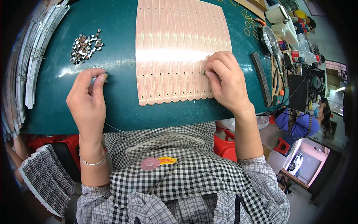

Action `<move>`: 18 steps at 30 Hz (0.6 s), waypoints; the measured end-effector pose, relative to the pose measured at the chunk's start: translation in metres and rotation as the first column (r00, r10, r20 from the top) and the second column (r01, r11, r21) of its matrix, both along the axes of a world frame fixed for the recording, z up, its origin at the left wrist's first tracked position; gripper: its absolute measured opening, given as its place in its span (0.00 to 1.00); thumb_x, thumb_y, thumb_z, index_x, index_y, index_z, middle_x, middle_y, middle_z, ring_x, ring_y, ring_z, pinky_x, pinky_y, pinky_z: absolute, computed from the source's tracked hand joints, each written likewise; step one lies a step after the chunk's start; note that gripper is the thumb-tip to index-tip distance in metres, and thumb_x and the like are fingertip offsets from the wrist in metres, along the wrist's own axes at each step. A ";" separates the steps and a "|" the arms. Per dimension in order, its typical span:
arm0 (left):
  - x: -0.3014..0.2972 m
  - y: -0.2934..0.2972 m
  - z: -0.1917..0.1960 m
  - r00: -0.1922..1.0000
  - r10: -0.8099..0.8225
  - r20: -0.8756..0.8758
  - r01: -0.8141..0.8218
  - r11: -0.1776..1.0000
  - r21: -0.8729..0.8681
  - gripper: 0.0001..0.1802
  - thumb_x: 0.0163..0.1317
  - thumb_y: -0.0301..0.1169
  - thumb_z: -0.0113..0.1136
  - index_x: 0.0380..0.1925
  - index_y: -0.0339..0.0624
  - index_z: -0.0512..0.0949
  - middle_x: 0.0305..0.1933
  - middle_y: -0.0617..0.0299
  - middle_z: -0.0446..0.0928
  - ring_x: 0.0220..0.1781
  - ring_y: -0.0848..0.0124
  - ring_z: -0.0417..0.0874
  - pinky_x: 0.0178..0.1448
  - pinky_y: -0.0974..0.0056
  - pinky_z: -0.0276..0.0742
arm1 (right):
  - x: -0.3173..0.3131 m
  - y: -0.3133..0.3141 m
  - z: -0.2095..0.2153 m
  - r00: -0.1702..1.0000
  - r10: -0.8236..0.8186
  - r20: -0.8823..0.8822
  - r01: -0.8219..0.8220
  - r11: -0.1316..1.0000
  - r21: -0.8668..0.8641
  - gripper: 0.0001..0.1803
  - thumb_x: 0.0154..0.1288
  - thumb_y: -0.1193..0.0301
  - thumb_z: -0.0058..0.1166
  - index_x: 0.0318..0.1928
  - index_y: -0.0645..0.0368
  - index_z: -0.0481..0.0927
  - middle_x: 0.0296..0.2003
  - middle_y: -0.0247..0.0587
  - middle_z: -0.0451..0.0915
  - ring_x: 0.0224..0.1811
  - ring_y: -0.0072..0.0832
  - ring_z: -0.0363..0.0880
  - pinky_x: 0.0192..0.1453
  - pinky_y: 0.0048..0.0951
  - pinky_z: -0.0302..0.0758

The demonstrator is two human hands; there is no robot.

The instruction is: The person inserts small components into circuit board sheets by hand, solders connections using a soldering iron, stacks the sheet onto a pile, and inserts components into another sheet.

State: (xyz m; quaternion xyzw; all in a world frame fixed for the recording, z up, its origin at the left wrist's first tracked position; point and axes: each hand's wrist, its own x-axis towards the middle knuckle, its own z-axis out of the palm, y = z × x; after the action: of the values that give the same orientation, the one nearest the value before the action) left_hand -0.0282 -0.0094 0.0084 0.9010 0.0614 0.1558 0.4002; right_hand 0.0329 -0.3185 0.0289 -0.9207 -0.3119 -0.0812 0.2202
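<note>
A pale pink circuit-board panel, scored into long narrow strips with rows of dark holes, lies flat on the green table. Over its right side, my right hand is closed in a pinch, with a small silver component at the thumb and index fingertips. Left of the panel, my left hand has thumb and index finger bent together around tiny silver pieces; the fingers partly hide them. Beyond that hand sits a loose pile of small silver and brown components.
Long white strips are stacked along the left edge. On the right lie a dark bar, yellow rings, a round metal pan and pliers. A person in blue sits farther right. A red stool stands below the table.
</note>
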 end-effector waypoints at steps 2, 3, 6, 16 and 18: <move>-0.002 0.001 -0.001 1.000 -0.001 -0.002 0.000 0.997 -0.079 0.04 0.67 0.20 0.59 0.40 0.32 0.80 0.36 0.62 0.81 0.36 0.79 0.79 0.42 0.73 0.76 | 0.000 0.000 0.003 1.000 0.004 -0.006 -0.005 1.000 -0.008 0.08 0.49 0.83 0.58 0.31 0.62 0.76 0.34 0.43 0.76 0.43 0.43 0.75 0.50 0.40 0.74; -0.002 0.001 -0.002 1.000 -0.003 -0.003 0.003 0.987 -0.158 0.04 0.69 0.21 0.58 0.40 0.31 0.80 0.36 0.63 0.81 0.38 0.79 0.80 0.45 0.73 0.76 | 0.001 -0.001 0.003 1.000 0.007 -0.011 -0.007 1.000 -0.017 0.08 0.49 0.83 0.58 0.31 0.62 0.76 0.34 0.43 0.76 0.43 0.43 0.75 0.50 0.40 0.74; -0.002 -0.002 -0.004 0.996 0.019 0.084 0.000 0.975 -0.224 0.02 0.65 0.19 0.61 0.37 0.32 0.81 0.31 0.65 0.81 0.28 0.81 0.75 0.35 0.74 0.72 | 0.001 0.000 0.004 1.000 0.016 -0.014 -0.017 0.999 -0.030 0.08 0.49 0.83 0.58 0.31 0.63 0.75 0.35 0.44 0.76 0.44 0.44 0.74 0.51 0.40 0.74; -0.007 0.000 -0.001 0.999 -0.041 -0.012 0.039 0.984 -0.172 0.05 0.69 0.22 0.58 0.41 0.31 0.80 0.37 0.65 0.80 0.39 0.81 0.79 0.45 0.76 0.74 | 0.003 0.003 0.012 0.998 0.049 -0.025 -0.051 0.992 -0.111 0.08 0.48 0.83 0.57 0.31 0.65 0.75 0.36 0.47 0.76 0.44 0.45 0.74 0.51 0.41 0.74; -0.005 -0.006 -0.001 0.998 0.008 0.067 0.005 0.980 -0.200 0.03 0.62 0.19 0.63 0.36 0.34 0.81 0.29 0.69 0.75 0.23 0.83 0.63 0.28 0.75 0.60 | 0.004 0.005 0.013 0.998 0.068 -0.007 -0.068 0.991 -0.119 0.07 0.48 0.83 0.56 0.31 0.65 0.76 0.35 0.47 0.76 0.45 0.45 0.74 0.51 0.41 0.74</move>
State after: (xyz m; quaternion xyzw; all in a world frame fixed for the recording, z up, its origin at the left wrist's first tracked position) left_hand -0.0337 -0.0152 0.0075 0.8504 0.0638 0.1796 0.4905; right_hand 0.0373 -0.3131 0.0415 -0.9211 -0.3471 -0.0535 0.1682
